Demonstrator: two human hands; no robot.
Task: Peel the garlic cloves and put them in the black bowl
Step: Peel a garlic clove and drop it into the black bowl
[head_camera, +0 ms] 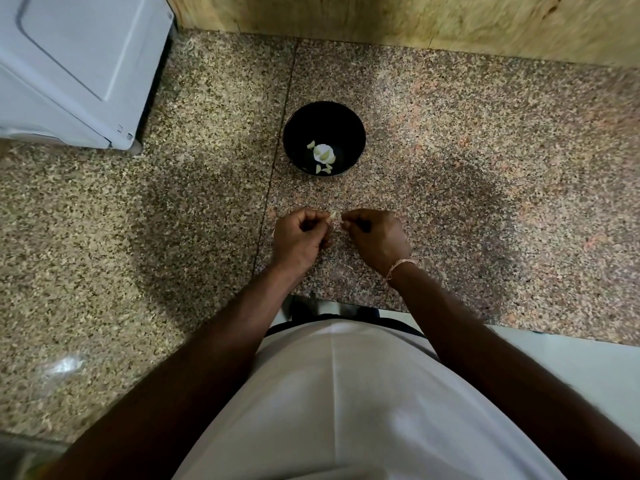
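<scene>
Speckled granite countertop point(485, 150), seen from above, with a dark seam running from 12 o'clock toward 6 o'clock just left of centre. My left hand point(299, 239) and right hand point(375, 239) meet over the stone near the centre, fingers curled inward, thumbs and fingertips pinching a single garlic clove point(333, 216) between them; the clove shows as a small pale sliver where the two grips meet. A thin bracelet point(400, 266) circles my right wrist. At 12 o'clock from my hands, apart from them, stands the black bowl point(323, 116), upright on the counter just right of the seam; several pale peeled cloves point(323, 154) lie on its floor, bunched toward its near side. A white appliance point(76, 64) occupies the 10 o'clock corner, resting on the stone. A wooden wall panel point(415, 19) borders the counter's far edge from 12 to 2 o'clock. My white shirt point(346, 410) fills the 6 o'clock foreground, with pale floor point(588, 368) visible at 4 o'clock beyond the counter's near edge.
</scene>
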